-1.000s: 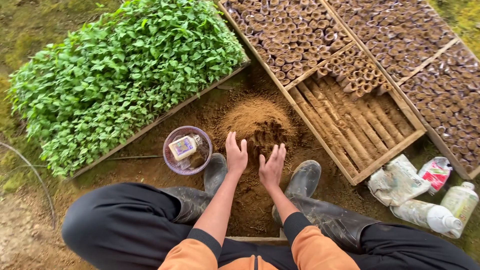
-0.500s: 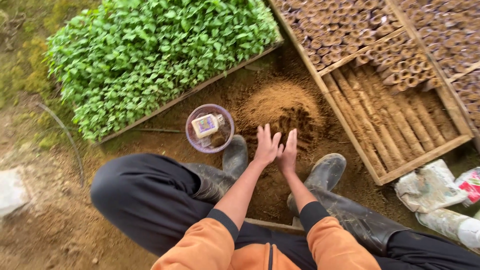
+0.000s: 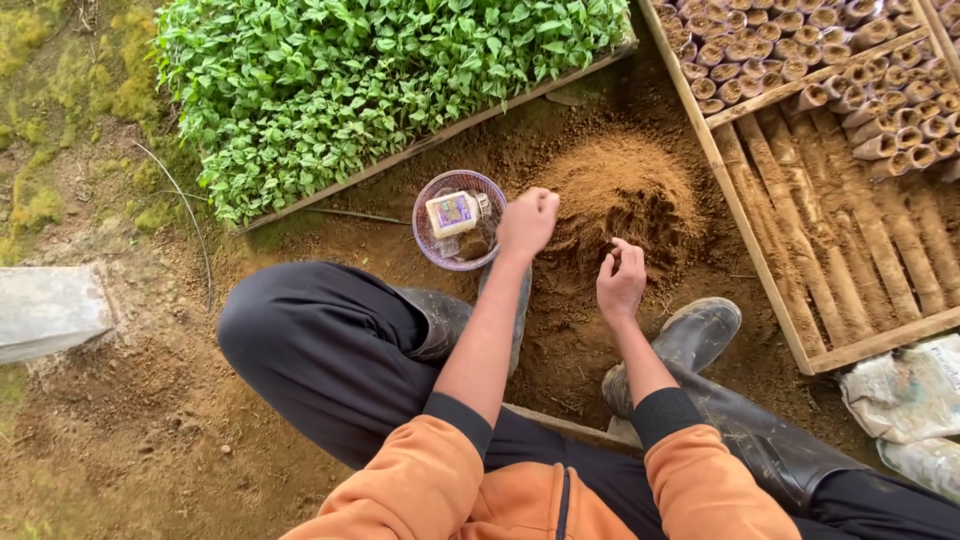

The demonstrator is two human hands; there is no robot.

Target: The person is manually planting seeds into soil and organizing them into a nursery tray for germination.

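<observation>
From the head view, the left hand (image 3: 527, 222) is hovering curled into a loose fist beside the purple basket (image 3: 432, 243), nothing visibly pinched; the right hand (image 3: 621, 283) is resting, fingers bent together, on the soil mound (image 3: 625, 190), which is lying between seedling tray (image 3: 400, 150) and wooden frame (image 3: 760, 250).

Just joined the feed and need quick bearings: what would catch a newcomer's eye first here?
First the bed of green seedlings at top left, bright against the brown ground. Then the mound of loose brown soil in the middle, with the right hand at its near edge and the left hand closed beside a purple bowl holding a small bottle. At right, a wooden frame holds rows of small soil-filled pots.
</observation>
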